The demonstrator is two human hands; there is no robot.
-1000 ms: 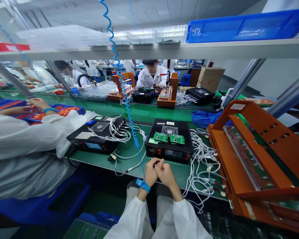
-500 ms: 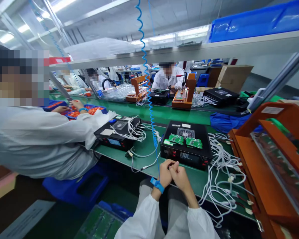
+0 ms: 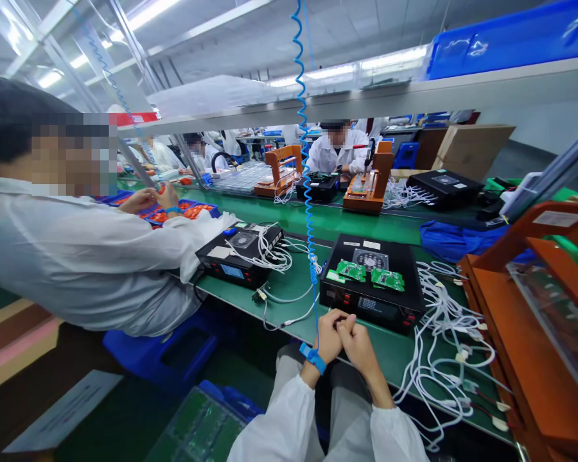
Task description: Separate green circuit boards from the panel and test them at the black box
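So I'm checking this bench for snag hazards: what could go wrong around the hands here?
1. The blue coiled cord hangs from overhead to the blue wrist strap on the left hand; a wide reach might drag it across the two green circuit boards lying loose on the black tester box.
2. The tangle of white cables lies beside the right hand, near the bench edge; a sleeve could catch one and pull it off.

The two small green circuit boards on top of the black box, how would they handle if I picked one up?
The small green circuit boards look thin and flat, so probably stiff and light. They lie loose on the black box, so a push would likely slide them. Exposed components suggest they are fragile; hold by the edges.
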